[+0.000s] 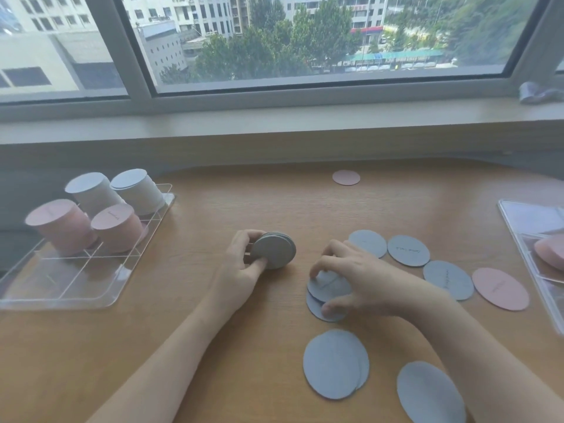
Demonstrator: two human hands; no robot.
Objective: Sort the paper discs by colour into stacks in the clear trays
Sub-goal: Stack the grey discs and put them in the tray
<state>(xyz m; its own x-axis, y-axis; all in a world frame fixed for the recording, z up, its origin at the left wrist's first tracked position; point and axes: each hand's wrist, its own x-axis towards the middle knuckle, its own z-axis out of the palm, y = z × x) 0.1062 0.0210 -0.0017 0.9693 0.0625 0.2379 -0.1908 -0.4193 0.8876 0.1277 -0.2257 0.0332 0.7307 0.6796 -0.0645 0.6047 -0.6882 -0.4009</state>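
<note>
A wooden desk fills the view below a window sill, with a clear divided tray at the far left holding two tall pink stacks and two tall blue-grey stacks in its far compartments, its near compartments bare. A second clear tray sits at the right edge with some pink discs in it. Loose blue-grey discs lie scattered near and right of centre, one pink disc among them and another lone pink disc far off by itself. The left hand has its fingers and thumb curled round a small gathered stack of blue-grey discs, held on edge against the desk. The right hand arches over two overlapping blue-grey discs, fingertips and thumb spread and pressing their rims. The discs look thin, light and floppy, likely to cling flat to the wood; sliding one or lifting at its rim seems the surest hold.
</note>
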